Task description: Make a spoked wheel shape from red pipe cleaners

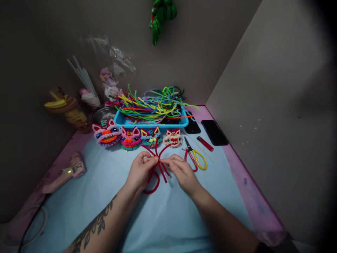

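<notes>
Both my hands meet over the light blue table mat [110,196], pinching a bundle of red pipe cleaners [156,175] where the strands cross. My left hand [140,170] grips the left side, fingers closed on the strands. My right hand [181,171] pinches the same bundle from the right. Red ends fan upward toward the far side, and a red loop curls below my left hand.
Several finished pipe-cleaner lion heads [107,134] line up behind my hands. A blue tray [123,121] heaped with coloured pipe cleaners stands behind them. Scissors [195,157], a red lighter [205,143] and two phones [214,132] lie right; a pink glue gun [68,172] lies left.
</notes>
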